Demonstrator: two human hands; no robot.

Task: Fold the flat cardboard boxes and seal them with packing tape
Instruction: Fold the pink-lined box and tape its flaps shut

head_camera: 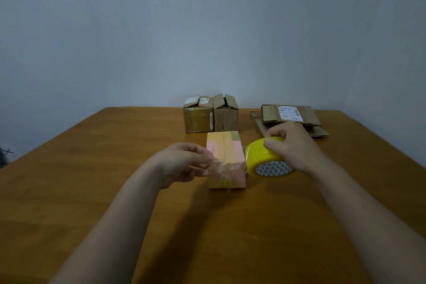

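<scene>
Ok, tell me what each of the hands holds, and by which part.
Right hand grips the yellow tape roll over its top outer face. Left hand pinches the small box at its near-left top corner; maybe a tape end, unclear.

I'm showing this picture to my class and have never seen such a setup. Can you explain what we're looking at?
There is no machine: one camera worn on a person's head looks down at their bare hands. On the wooden table stands a small box, already taped. The left hand pinches at its near top corner; the right hand grips a yellow tape roll beside it. Behind stand two folded boxes and, to their right, a stack of flat cardboard.
</scene>
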